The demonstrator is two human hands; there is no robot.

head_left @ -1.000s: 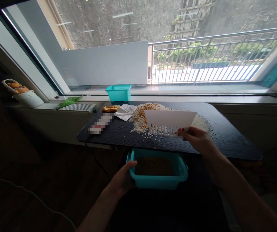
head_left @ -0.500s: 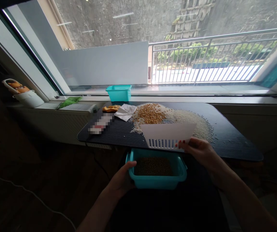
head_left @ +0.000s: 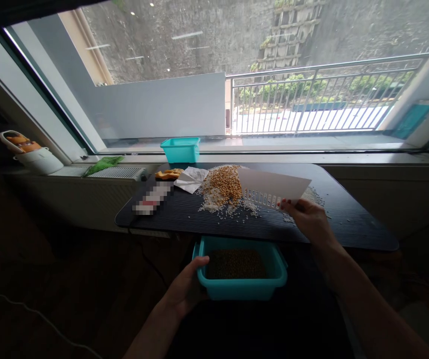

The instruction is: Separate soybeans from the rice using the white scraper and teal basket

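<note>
My left hand point(head_left: 189, 281) grips the left end of a teal plastic basin point(head_left: 242, 290), thumb over the rim, below the table's front edge. Soybeans or similar round grains point(head_left: 237, 263) cover its bottom. In my right hand point(head_left: 312, 217) is a white slotted scraper point(head_left: 274, 183), pinched at its lower right corner and tilted over the tabletop. Left of the scraper lies a pile of golden soybeans point(head_left: 225, 183) on white rice point(head_left: 211, 202). The scraper hides part of the rice to the right, whose far edge point(head_left: 316, 197) shows beyond it.
The dark table point(head_left: 360, 227) carries a crumpled white tissue point(head_left: 191, 179), an orange-yellow item point(head_left: 168, 174) and a blurred-out object point(head_left: 153, 198). Another teal basin point(head_left: 180, 150) stands by the window sill. At left, a green cloth point(head_left: 104, 166) and a white pot point(head_left: 38, 158) rest on the radiator.
My right hand has moved the scraper up and slightly right, farther over the table, and tilted it. Rice and beans look shifted, with dark tabletop showing near the front. The left hand still holds the basin.
</note>
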